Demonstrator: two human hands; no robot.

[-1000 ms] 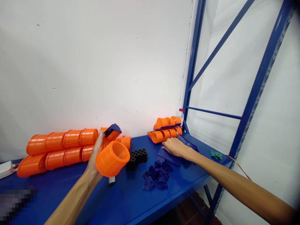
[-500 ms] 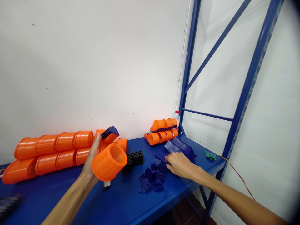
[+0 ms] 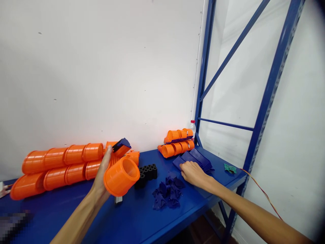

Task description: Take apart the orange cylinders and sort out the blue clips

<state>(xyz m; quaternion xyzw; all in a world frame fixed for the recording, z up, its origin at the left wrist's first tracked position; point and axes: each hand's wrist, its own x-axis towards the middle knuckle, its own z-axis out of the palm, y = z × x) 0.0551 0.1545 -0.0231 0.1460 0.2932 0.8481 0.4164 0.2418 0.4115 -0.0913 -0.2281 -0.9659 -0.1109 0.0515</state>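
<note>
My left hand [image 3: 102, 181] is wrapped round an orange plastic housing [image 3: 120, 178] with a round, open-mouthed cup at its near end. A blue and black piece [image 3: 122, 144] sits at the housing's upper end. To the right, the curled fingers of my right hand [image 3: 194, 173] pinch the near edge of a dark blue plastic panel [image 3: 179, 162]; the fingertips are partly hidden. Behind that hand lies a fanned stack of blue panels [image 3: 199, 158]. Small angular blue plastic parts [image 3: 167, 191] are heaped just left of my right hand.
Two rows of orange cup-shaped housings [image 3: 73, 154] line the wall on the left; more orange housings [image 3: 177, 147] stand at the back right near a bottle [image 3: 193, 126]. Black cylinders [image 3: 148, 173] stand mid-table. A green packet [image 3: 230, 168] lies by the blue rack post [image 3: 264, 98].
The view has shifted slightly, moving the scene a little to the right. My left hand still holds the orange housing, and my right hand stays at the blue panels.
</note>
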